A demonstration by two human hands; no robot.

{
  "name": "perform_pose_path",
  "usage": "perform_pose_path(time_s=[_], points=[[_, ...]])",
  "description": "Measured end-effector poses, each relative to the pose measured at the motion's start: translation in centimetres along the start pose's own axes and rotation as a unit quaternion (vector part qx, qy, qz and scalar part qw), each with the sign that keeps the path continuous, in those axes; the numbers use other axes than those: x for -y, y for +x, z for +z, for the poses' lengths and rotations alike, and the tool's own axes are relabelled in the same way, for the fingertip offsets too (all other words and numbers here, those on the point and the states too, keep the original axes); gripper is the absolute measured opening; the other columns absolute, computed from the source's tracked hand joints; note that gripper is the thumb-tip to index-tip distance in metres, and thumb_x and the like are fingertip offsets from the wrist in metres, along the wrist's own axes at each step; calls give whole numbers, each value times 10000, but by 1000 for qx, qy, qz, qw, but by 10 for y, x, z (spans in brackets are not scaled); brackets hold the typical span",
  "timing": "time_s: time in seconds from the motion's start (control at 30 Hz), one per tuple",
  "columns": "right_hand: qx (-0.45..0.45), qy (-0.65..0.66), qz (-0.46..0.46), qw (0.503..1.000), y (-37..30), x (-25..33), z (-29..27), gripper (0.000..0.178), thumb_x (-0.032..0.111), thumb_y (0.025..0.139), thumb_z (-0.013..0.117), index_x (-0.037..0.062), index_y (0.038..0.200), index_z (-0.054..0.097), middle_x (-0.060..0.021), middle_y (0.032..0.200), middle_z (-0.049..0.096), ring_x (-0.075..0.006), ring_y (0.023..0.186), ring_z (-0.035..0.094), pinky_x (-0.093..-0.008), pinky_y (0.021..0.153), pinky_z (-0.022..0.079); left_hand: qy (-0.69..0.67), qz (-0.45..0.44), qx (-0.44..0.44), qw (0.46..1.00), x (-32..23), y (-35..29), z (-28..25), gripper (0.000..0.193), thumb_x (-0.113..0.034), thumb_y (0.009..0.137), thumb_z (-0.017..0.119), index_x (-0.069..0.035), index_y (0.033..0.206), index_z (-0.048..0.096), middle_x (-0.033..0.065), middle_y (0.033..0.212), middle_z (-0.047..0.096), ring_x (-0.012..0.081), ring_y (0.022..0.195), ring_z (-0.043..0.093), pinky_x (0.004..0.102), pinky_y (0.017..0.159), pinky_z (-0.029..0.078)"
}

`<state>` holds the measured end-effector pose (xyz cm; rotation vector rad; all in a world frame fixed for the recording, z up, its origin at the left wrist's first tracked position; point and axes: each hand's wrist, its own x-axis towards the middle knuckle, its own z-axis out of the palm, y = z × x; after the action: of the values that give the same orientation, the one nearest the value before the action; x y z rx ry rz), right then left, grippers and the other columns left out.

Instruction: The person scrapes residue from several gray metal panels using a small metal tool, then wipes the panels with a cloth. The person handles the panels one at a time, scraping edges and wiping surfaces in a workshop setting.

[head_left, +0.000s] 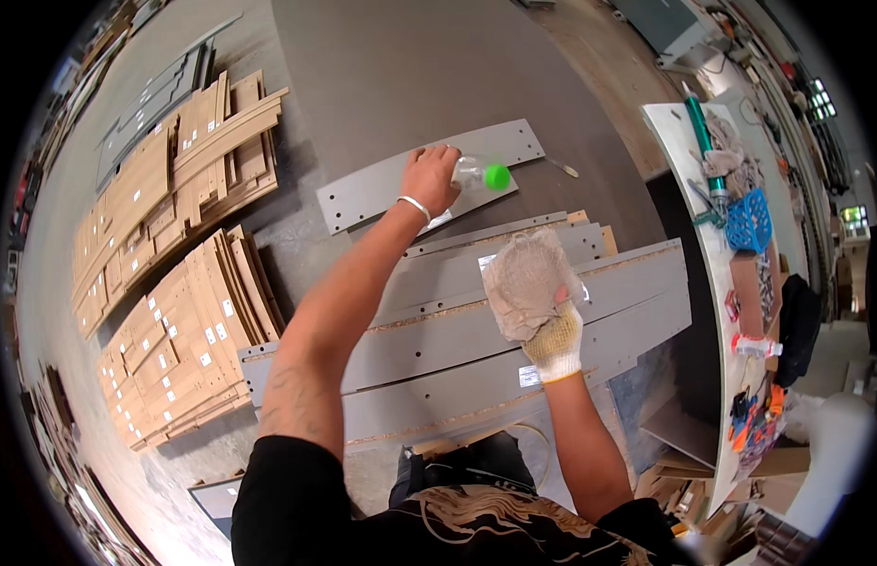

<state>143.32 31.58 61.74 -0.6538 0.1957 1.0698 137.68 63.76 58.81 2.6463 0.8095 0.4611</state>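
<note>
My left hand (432, 179), bare with a pale bracelet at the wrist, is closed round a clear plastic bottle (470, 174). The bottle lies nearly sideways, its bright green cap (497, 177) pointing right. Under it is a grey board (372, 196) with dark holes near its ends. My right hand (556, 341) wears a knitted work glove and grips a crumpled beige rag (528, 283); most of the fingers are hidden by the cloth. The rag is over several grey panels (438, 341) with raw chipboard edges, lying side by side in front of me.
Stacked wood-coloured panels (141, 203) and a second stack (189, 340) stand on the left. A brush-like tool (563, 168) lies beyond the boards. The right-hand bench (688, 141) carries a green caulking gun (700, 132), a blue basket (748, 222) and orange-handled tools (764, 415).
</note>
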Motion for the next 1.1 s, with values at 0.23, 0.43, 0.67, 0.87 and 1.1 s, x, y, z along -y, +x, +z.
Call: perform_pose_path(time_s=[0.23, 0.43, 0.67, 0.87, 1.1], points=[[71, 29, 16, 997, 24, -21, 18, 681, 455, 1028, 587, 94, 1567, 379, -147, 1548, 452, -376, 1416, 455, -561, 1177, 397, 280, 343, 20, 897, -66, -24, -108, 173, -118, 848, 607, -97, 1018, 636, 31, 971, 573, 190, 1067, 564, 373, 1055, 395], [108, 50, 60, 991, 27, -46, 49, 732, 513, 1012, 587, 120, 1585, 357, -123, 1580, 419, -349, 1432, 433, -542, 1186, 386, 341, 309, 35, 887, -57, -24, -161, 137, -136, 797, 638, -82, 922, 658, 34, 950, 580, 177, 1024, 562, 334, 944, 406], [178, 95, 110, 973, 42, -41, 81, 723, 529, 1023, 558, 125, 1586, 354, -107, 1579, 425, -337, 1421, 451, -527, 1176, 404, 286, 285, 30, 914, -53, -63, -175, 103, -110, 743, 638, -75, 840, 646, 41, 895, 571, 192, 936, 568, 340, 858, 432], [143, 82, 111, 980, 37, -65, 99, 696, 514, 1030, 557, 118, 1571, 371, -125, 1578, 424, -351, 1424, 448, -534, 1176, 407, 301, 221, 7, 928, -15, -59, -169, 97, -86, 751, 637, -75, 843, 663, 40, 875, 575, 204, 938, 575, 345, 859, 419], [65, 107, 98, 987, 41, -55, 80, 698, 506, 1024, 575, 105, 1561, 377, -149, 1559, 436, -377, 1425, 441, -547, 1180, 401, 190, 117, -44, 974, 48, -63, -114, 402, 17, 661, 692, -105, 1043, 662, 23, 1024, 639, 229, 1101, 582, 399, 959, 411]])
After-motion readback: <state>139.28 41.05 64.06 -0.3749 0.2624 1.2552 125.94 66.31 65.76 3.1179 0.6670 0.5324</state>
